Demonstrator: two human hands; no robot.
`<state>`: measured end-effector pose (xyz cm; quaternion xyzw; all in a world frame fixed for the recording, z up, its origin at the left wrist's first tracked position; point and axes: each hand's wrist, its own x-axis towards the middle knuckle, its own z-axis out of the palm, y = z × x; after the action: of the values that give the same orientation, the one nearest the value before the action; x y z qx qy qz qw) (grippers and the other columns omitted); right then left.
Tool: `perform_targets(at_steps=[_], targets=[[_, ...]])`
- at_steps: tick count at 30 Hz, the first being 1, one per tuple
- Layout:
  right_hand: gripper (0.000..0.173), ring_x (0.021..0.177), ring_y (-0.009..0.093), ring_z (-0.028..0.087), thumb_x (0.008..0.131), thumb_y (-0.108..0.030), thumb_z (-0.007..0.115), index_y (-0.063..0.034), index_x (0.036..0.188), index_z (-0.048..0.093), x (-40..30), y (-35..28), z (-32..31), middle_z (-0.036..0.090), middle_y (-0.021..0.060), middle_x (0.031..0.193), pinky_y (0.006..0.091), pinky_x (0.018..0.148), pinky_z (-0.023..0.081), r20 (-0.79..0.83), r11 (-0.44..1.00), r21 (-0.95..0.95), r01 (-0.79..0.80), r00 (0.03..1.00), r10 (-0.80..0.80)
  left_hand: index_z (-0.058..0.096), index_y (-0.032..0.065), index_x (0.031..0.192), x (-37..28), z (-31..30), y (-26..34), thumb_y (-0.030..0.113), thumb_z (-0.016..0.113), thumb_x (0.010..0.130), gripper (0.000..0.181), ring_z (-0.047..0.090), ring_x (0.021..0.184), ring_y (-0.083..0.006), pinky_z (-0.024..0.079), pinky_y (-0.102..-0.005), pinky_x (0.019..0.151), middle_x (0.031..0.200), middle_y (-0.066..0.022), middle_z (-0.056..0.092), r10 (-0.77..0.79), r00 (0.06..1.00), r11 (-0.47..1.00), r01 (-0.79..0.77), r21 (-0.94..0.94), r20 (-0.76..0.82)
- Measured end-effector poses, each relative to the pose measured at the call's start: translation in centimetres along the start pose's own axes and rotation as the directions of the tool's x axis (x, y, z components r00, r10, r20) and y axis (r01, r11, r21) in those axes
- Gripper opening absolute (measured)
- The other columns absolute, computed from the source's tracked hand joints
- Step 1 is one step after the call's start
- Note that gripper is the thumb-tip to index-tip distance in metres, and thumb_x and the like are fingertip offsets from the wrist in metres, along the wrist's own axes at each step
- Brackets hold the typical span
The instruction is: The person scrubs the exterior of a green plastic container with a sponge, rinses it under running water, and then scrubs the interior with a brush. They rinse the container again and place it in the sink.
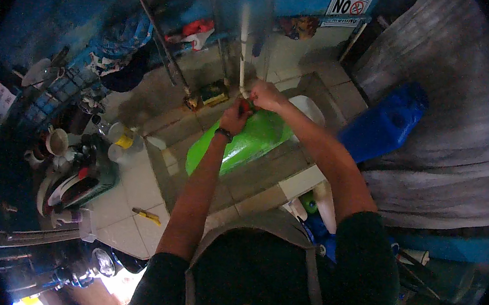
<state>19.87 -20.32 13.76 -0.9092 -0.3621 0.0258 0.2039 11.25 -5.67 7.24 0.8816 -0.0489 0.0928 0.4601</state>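
My left hand [233, 119] is above a bright green plastic container [256, 140] in a tiled sink basin [265, 165]. Between its fingers shows a small red object [243, 105], too blurred to name. My right hand [266, 96] is curled beside the lower end of a white upright pipe [243, 59], close to my left fingertips. Whether it grips anything there is hidden. Behind the green container, partly covered by my right forearm, is a white rounded plastic item [308, 108].
A blue plastic jug [379, 126] stands right of the basin, before a grey curtain [436, 179]. A yellow-handled knife or cutter [146, 216] lies on the left tiled counter [117, 233], near a dish rack [91, 182]. A yellow-and-dark sponge [214, 94] sits on the back ledge.
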Motion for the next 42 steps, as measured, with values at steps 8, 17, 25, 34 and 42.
perform_targets(at_steps=[8,17,25,34,42], targets=[[0.027,0.067,0.020,0.061,0.062,-0.015,0.069,-0.0034,0.087,0.066,-5.4,3.0,-0.5,0.064,0.0130,0.077,0.0333,0.060,0.047,-0.136,0.941,0.302,-0.155,0.970,0.204,0.055,0.0077,0.103,6.5,6.8,0.3,0.032,0.052,0.081,0.032,0.058,0.089,-0.0335,0.047,-0.0426,0.072,0.100,-0.0192,0.057,-0.038,0.995,0.917,-0.003,0.399,0.096],[0.018,0.063,0.024,0.061,0.063,-0.014,0.066,-0.0022,0.077,0.065,-2.1,5.4,4.6,0.063,0.0143,0.073,0.0360,0.059,0.048,-0.297,0.947,0.322,-0.004,0.949,0.105,0.055,0.0097,0.109,2.2,3.0,0.4,0.043,0.045,0.085,0.042,0.056,0.095,-0.0341,0.044,-0.0430,0.079,0.103,-0.0176,0.059,-0.065,0.995,0.977,0.049,0.208,0.070],[0.018,0.077,0.030,0.061,0.069,-0.014,0.059,-0.0017,0.081,0.064,2.6,0.0,0.4,0.062,0.0176,0.081,0.0424,0.066,0.049,0.316,0.990,-0.023,0.143,0.940,-0.128,0.054,0.0094,0.108,-1.2,-1.1,4.2,0.041,0.043,0.088,0.039,0.057,0.091,-0.0352,0.044,-0.0421,0.076,0.097,-0.0187,0.061,-0.301,0.948,0.945,0.311,0.102,-0.100],[0.013,0.068,0.017,0.065,0.072,-0.001,0.059,0.0057,0.082,0.063,1.2,-2.8,-6.6,0.065,0.0135,0.077,0.0280,0.058,0.053,0.516,0.895,0.390,-0.217,0.857,-0.017,0.054,0.0098,0.107,-1.6,-0.4,3.5,0.035,0.042,0.089,0.033,0.057,0.089,-0.0381,0.045,-0.0448,0.073,0.092,-0.0199,0.061,-0.191,0.953,0.954,0.236,0.185,-0.234],[0.017,0.073,0.033,0.060,0.060,-0.015,0.070,-0.0050,0.072,0.064,-2.1,-0.4,-1.2,0.061,0.0163,0.071,0.0395,0.068,0.048,-0.131,0.996,0.063,-0.065,0.989,0.072,0.055,0.0096,0.100,0.3,2.4,2.2,0.033,0.040,0.090,0.029,0.056,0.086,-0.0377,0.044,-0.0465,0.072,0.090,-0.0185,0.060,-0.142,0.984,0.926,0.169,0.339,-0.104]])
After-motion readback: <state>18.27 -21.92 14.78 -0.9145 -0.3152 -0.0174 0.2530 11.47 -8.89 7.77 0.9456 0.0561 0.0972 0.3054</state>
